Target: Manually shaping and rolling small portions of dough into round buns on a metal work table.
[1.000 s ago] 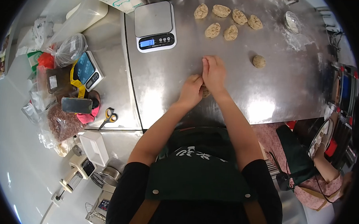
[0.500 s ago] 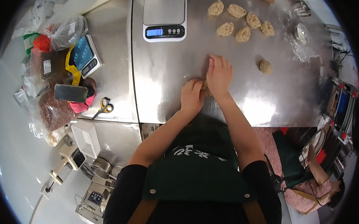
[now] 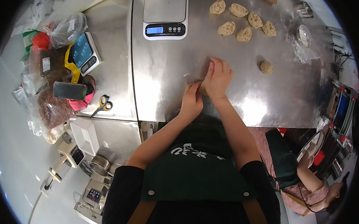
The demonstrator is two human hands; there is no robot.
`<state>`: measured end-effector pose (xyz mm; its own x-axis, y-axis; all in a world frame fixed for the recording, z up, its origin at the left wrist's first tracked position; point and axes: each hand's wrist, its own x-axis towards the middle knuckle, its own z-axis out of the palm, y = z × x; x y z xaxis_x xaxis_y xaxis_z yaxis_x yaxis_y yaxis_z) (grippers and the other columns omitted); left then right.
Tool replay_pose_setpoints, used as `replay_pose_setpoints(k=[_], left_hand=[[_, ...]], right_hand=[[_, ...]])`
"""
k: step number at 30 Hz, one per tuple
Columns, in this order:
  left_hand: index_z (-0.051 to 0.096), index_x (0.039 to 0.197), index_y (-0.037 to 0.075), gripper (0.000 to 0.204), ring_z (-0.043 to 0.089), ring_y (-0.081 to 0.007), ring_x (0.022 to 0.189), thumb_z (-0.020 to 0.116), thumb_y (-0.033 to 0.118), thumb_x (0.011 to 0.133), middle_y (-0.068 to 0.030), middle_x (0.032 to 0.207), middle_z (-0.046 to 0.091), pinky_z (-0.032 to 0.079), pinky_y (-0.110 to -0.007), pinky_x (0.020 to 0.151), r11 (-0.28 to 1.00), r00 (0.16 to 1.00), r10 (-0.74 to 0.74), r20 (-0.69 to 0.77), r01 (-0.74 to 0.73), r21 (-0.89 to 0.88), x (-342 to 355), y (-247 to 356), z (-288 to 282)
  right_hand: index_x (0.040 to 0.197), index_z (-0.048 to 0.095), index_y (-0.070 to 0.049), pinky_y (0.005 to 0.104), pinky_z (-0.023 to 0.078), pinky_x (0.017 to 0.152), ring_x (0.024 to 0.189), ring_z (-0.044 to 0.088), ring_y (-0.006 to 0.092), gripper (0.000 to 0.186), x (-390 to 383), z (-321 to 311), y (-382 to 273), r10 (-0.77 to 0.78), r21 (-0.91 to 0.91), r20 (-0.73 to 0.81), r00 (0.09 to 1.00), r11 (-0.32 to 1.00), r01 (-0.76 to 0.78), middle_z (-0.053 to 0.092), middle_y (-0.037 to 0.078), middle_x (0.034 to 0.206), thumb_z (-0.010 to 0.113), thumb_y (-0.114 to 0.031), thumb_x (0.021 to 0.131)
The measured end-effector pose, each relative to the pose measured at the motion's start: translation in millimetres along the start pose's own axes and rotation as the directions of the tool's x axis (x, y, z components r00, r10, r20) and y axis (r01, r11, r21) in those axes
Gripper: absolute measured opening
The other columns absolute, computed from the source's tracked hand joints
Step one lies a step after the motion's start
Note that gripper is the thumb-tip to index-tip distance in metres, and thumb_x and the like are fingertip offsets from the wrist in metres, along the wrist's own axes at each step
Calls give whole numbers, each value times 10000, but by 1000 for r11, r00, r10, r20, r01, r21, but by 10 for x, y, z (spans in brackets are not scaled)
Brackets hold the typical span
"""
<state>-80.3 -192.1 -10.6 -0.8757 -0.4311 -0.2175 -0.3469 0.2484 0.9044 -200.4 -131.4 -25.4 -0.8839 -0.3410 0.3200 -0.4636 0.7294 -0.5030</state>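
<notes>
A piece of brown-flecked dough [image 3: 203, 89] is between my two hands, near the front edge of the steel table, and they hide most of it. My left hand [image 3: 192, 99] is closed against its left side, thumb and fingers together. My right hand [image 3: 219, 79] covers its right side, with bent fingers. A rounded dough ball [image 3: 266, 67] sits alone to the right. Several rough dough pieces [image 3: 243, 34] lie in two loose rows farther back. At the back left stands a white digital scale [image 3: 164, 30] with its steel plate bare.
Left of the table seam are black-and-yellow scissors [image 3: 103, 105], a phone [image 3: 70, 91], a second scale [image 3: 84, 55] and bagged ingredients [image 3: 55, 108]. A metal bowl [image 3: 303, 35] lies amid flour at the right. A person in pink [image 3: 304, 193] works at the lower right.
My hands have shifted slightly around the dough, and less of it shows between them. At the lower right, the other person's arm and head have moved a little.
</notes>
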Motion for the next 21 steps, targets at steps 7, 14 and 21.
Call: replay_pose_setpoints(k=[7, 14, 21], left_hand=[[451, 1287, -41, 573, 544, -361, 997, 570, -96, 729, -208, 1122, 508, 472, -379, 870, 989, 997, 31, -65, -40, -142, -75, -3, 84], [488, 1274, 0, 591, 571, -346, 949, 684, -9, 716, -161, 1113, 518, 505, -382, 797, 863, 908, 378, 182, -417, 287, 169, -183, -121], [542, 1220, -13, 521, 588, -321, 898, 681, -2, 718, -149, 1085, 515, 514, -380, 741, 960, 971, 204, 125, -224, 166, 193, -22, -85]], right_hand=[[1025, 603, -103, 392, 388, 755, 883, 554, 256, 201, 42, 87, 92, -62, -75, 0, 998, 995, 61, 599, 52, 1004, 580, -111, 826], [1063, 588, -72, 405, 397, 825, 949, 558, 280, 226, -68, 73, 202, 111, 343, 67, 992, 931, -128, 597, 79, 1062, 549, -119, 846], [1118, 569, -31, 434, 366, 895, 1004, 535, 321, 282, -371, -140, 73, -91, 175, -99, 991, 979, 107, 570, 146, 1136, 517, -107, 851]])
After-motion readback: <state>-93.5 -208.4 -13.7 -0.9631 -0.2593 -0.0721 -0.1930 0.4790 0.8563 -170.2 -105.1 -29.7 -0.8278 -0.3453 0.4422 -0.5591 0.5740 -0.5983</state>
